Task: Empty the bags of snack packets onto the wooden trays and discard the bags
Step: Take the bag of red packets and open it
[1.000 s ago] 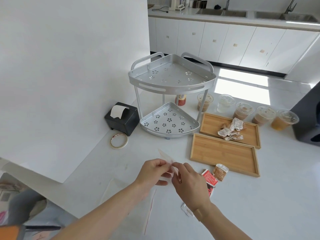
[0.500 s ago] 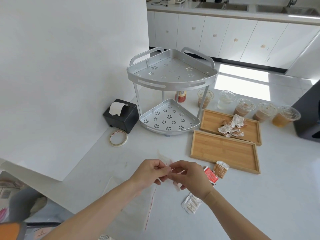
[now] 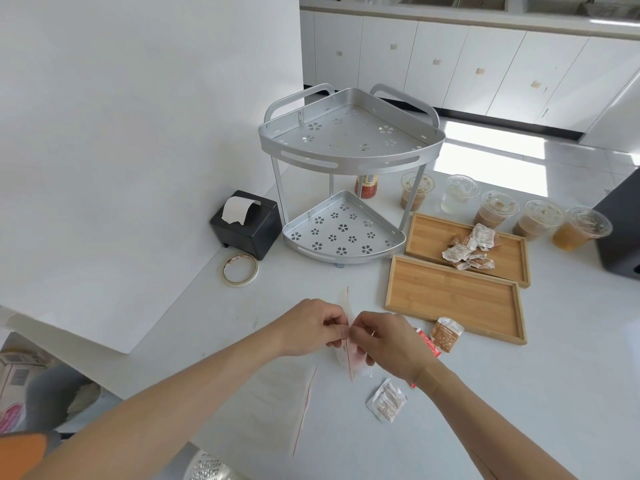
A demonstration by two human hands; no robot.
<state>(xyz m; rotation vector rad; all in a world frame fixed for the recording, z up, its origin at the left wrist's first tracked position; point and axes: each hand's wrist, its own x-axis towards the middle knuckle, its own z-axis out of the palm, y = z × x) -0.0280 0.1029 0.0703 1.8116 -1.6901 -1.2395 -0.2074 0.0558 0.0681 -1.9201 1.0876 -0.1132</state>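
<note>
Head view. White bench [image 3: 519, 393] fills the lower frame; a white backdrop board [image 3: 138, 133] stands at the left. White cabinets [image 3: 450, 64] run along the top, with a sunlit patch of floor below them.

Centre: silver two-tier corner rack [image 3: 349, 174]. Left of it, a black tissue box [image 3: 247, 225] and a tape roll [image 3: 240, 270]. Right of centre: two wooden trays. The far tray [image 3: 429, 237] carries a heap of snack packets [image 3: 469, 247]; the near tray [image 3: 453, 297] is bare. A row of lidded drink cups [image 3: 498, 213] stands behind the trays.

Lower centre: left hand [image 3: 311, 327] and right hand [image 3: 384, 344] both pinch a clear red-striped bag [image 3: 348, 355], held upright between them just above the bench. A second flat bag [image 3: 277, 403] lies at lower centre.

Loose on the bench: a brown packet [image 3: 446, 334] touching the near tray's edge and a white packet [image 3: 386, 401]; a red packet [image 3: 427, 344] is mostly hidden by the right hand.

Held bag's contents unclear. Dark object at right edge cut off.
</note>
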